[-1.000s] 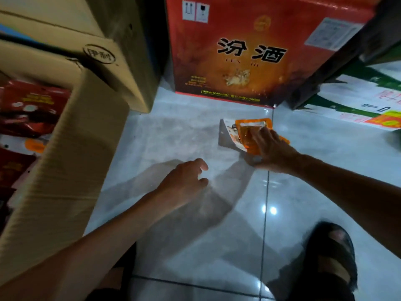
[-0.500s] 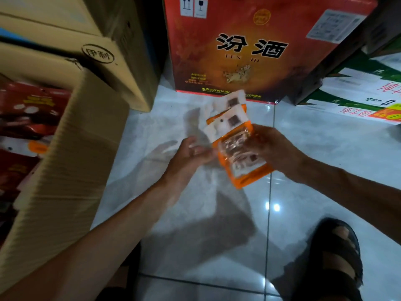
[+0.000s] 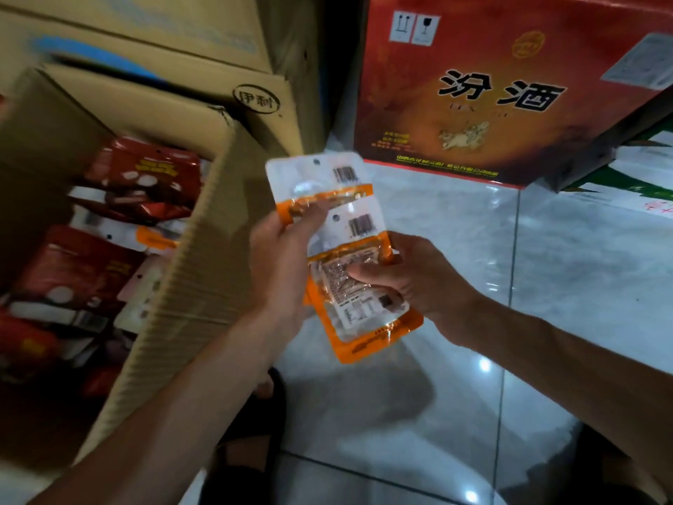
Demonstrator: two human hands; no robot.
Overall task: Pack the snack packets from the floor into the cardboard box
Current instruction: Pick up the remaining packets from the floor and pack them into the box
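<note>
A person holds two overlapping orange snack packets [image 3: 358, 227] above the tiled floor [image 3: 546, 271], just beside the right wall of the open cardboard box [image 3: 196, 271]. The left hand [image 3: 284, 264] grips the upper packet [image 3: 313, 176], thumb across its face. The right hand [image 3: 411, 278] pinches the lower packet [image 3: 368, 322]. Red packets [image 3: 145, 176] lie inside the box, and a red carton [image 3: 491, 85] stands behind.

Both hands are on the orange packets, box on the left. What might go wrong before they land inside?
1. The left hand pinches the upper packet only near its lower edge, and it merely overlaps the lower packet in the right hand; the glossy film may slip and drop to the floor.
2. The raised side of the cardboard box stands between the hands and the opening; the packets may snag on it.
</note>
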